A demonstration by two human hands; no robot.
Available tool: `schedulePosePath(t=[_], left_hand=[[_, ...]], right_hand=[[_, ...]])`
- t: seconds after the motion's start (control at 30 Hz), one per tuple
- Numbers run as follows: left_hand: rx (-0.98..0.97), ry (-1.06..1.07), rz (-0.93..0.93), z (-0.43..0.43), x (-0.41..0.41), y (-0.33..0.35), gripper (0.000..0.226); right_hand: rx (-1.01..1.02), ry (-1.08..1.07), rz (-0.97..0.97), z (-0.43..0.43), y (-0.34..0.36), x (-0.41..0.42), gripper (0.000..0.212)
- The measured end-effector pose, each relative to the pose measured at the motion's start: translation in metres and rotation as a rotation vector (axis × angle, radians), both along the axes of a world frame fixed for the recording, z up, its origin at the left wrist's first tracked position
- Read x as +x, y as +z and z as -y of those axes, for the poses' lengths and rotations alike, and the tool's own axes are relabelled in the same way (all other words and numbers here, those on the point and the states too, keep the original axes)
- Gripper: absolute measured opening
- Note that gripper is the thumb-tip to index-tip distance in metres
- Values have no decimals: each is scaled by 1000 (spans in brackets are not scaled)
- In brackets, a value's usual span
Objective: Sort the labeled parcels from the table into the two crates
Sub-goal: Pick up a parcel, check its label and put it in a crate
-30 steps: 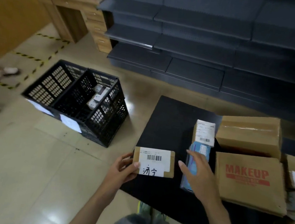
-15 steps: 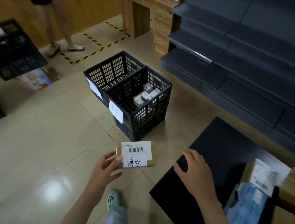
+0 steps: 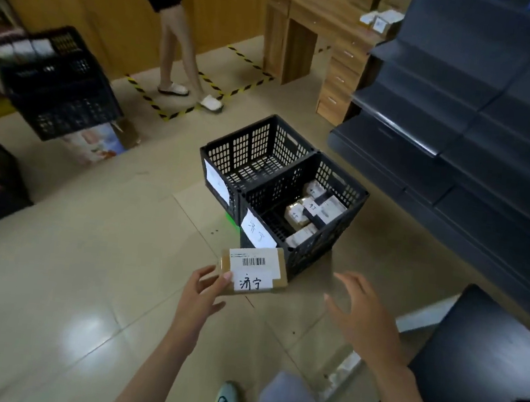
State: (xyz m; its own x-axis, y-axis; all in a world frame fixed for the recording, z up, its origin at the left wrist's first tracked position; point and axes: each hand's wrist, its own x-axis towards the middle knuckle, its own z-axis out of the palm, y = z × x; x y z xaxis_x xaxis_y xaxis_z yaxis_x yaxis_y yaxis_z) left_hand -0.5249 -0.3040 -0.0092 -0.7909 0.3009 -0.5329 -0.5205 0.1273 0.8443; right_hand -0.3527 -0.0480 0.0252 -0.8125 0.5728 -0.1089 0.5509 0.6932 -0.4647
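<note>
- brown cardboard parcel (image 3: 254, 272) pinched at its left end by left hand (image 3: 201, 296), thumb on top beside the white label, fingers underneath.
- held in the air over the floor, label face up, long axis running left to right, right end tipped slightly up and away.
- right hand (image 3: 359, 314) free, fingers spread and relaxed, gripping nothing, hovering off to the right between parcel and table (image 3: 487, 352) corner.
- two black crates side by side on the floor, straight ahead: near crate (image 3: 312, 252) just beyond the parcel's far edge, far crate (image 3: 245, 155) behind it and to the left.
- near crate already part filled with small parcels.
- paper tag (image 3: 258, 231) on near crate's front corner, handwriting seemingly matching the parcel's label, so likely the target.
- key relation: near crate's opening ahead and a touch right of the left hand, parcel's free end pointing toward it.
- left hand clearly nearer and already loaded; a short forward reach over the front rim, then a release, probably enough.
- one to watch: front rim catching the parcel's leading edge if carried too low.
</note>
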Motion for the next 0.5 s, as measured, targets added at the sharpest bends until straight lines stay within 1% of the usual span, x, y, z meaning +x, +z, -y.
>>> schedulePosePath(t=[0.17, 0.37, 0.5], left_hand=[[-25, -61, -22, -34, -74, -9, 57], [-104, -175, -53, -97, -167, -30, 53], [-164, -302, -64, -150, -219, -46, 44]], right_hand=[[-6, -60, 30, -28, -19, -63, 48], [-55, -161, -7, -80, -38, -140, 45], [-138, -203, 4, -109, -52, -178, 46]])
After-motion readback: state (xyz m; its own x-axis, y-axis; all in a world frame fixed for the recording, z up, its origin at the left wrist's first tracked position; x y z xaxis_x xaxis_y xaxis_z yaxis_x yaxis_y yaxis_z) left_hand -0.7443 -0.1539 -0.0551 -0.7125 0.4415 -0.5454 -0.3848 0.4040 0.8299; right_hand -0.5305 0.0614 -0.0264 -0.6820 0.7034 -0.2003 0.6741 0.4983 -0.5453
